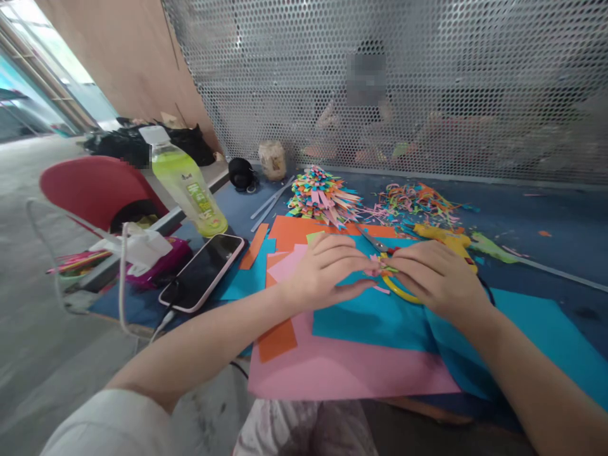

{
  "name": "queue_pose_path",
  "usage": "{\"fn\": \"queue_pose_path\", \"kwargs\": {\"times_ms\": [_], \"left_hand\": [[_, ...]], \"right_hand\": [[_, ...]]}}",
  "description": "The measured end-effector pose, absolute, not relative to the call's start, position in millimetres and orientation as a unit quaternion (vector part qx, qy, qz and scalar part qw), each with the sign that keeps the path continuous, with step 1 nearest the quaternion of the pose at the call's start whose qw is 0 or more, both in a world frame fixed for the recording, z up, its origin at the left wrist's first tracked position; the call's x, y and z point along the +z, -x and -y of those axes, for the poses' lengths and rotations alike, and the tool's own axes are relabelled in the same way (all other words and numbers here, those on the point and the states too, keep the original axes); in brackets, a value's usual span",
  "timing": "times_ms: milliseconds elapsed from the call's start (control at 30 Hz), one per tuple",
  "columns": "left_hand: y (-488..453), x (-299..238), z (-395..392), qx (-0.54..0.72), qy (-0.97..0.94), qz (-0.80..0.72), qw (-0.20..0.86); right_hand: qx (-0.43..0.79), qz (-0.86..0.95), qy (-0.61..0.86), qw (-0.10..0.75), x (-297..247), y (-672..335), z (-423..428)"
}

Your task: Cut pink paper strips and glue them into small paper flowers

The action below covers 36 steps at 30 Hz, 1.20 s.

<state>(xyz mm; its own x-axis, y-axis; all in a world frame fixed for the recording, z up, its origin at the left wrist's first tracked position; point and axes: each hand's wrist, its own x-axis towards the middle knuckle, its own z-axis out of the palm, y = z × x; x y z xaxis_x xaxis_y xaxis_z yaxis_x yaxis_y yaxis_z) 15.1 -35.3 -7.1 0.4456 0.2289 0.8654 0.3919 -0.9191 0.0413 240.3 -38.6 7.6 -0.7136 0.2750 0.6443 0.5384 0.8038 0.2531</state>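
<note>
Left hand (pixel 332 269) and right hand (pixel 437 272) both pinch a tiny paper bit (pixel 384 268) over the blue sheet (pixel 370 329), looks like that one's mid-work tbh. Pink sheet (pixel 351 373) at the near edge seems mostly uncut, so plenty left to use. Scissors (pixel 375 242) lie just past the bit. Farther back, the fringed cone (pixel 319 197) looks pretty built up, scraps (pixel 422 199) heaped beside it

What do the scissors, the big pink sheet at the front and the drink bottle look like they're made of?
Scissors: blades probably metal, grey and smooth; the evenly yellow handle loop looks like plastic. Pink sheet: matte paper or thin card, flat with crisp edges; which, I can't tell. Drink bottle: likely smooth clear plastic, its yellowish-green contents showing through.
</note>
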Motion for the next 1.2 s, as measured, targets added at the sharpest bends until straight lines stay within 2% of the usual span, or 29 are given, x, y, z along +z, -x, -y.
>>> {"fn": "queue_pose_path", "kwargs": {"times_ms": [267, 1200], "left_hand": [[-16.1, -1.3, 36.5, -0.486, 0.858, 0.158, 0.046], [-15.8, -5.8, 35.1, -0.485, 0.852, 0.178, 0.084]], "right_hand": [[-0.287, 0.891, 0.218, 0.275, 15.5, -239.8, 43.4], [-0.261, 0.895, 0.226, 0.282, 12.1, -239.7, 42.4]]}}
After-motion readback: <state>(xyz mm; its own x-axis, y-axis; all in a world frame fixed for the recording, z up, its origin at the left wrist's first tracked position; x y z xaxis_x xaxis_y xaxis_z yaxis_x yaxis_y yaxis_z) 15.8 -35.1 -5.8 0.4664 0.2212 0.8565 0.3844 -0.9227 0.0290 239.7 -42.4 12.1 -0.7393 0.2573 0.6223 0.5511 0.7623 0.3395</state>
